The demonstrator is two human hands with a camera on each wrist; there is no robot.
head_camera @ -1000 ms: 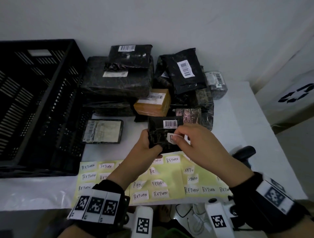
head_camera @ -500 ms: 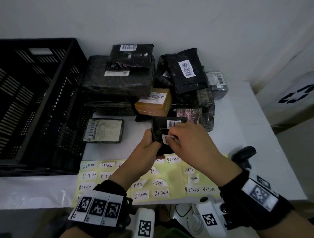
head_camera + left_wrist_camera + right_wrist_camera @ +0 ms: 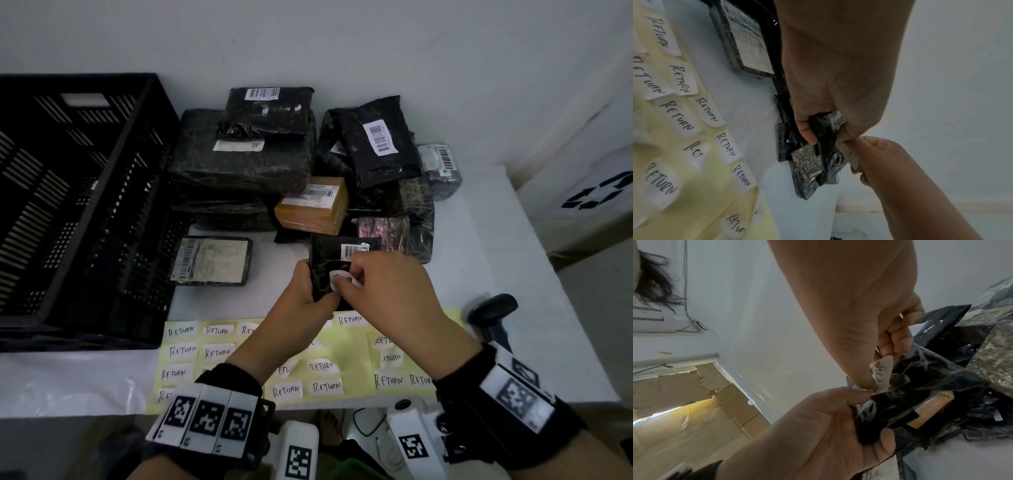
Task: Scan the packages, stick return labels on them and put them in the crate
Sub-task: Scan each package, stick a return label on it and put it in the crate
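A person's left hand [image 3: 301, 294] grips a small black-wrapped package [image 3: 329, 263] by its lower edge, thumb in front and fingers curled behind, holding it above the white table [image 3: 479, 246] just in front of the parcel pile. The right hand [image 3: 383, 287] pinches a white handwritten return label [image 3: 342, 279] between thumb and fingertips and lays it on the package's face, below its barcode sticker [image 3: 354, 251]. In the right wrist view the label [image 3: 882, 375] curves off the wrap, one end down and the rest not yet flat.

The step in hand looks to be the sticking. The barcode scanner [image 3: 491, 308] lies unheld at the right of the table, so scanning of this package seems already done. The next move would call for smoothing the label flat against the slippery wrap, then carrying the package left into the black plastic crate [image 3: 85, 212], whose visible inside shows no packages.

By count: one crate, one scanner, one package in hand. One flat package with a large paper label [image 3: 212, 260] lies alone beside the crate. The pile behind holds roughly eight more, among them a tan box [image 3: 311, 209] and a black mailer bag [image 3: 376, 140]; overlaps make the number uncertain. The yellow backing sheets [image 3: 349, 346] under the wrists look like three, carrying about sixteen visible "RETURN" stickers, some hidden by the arms.
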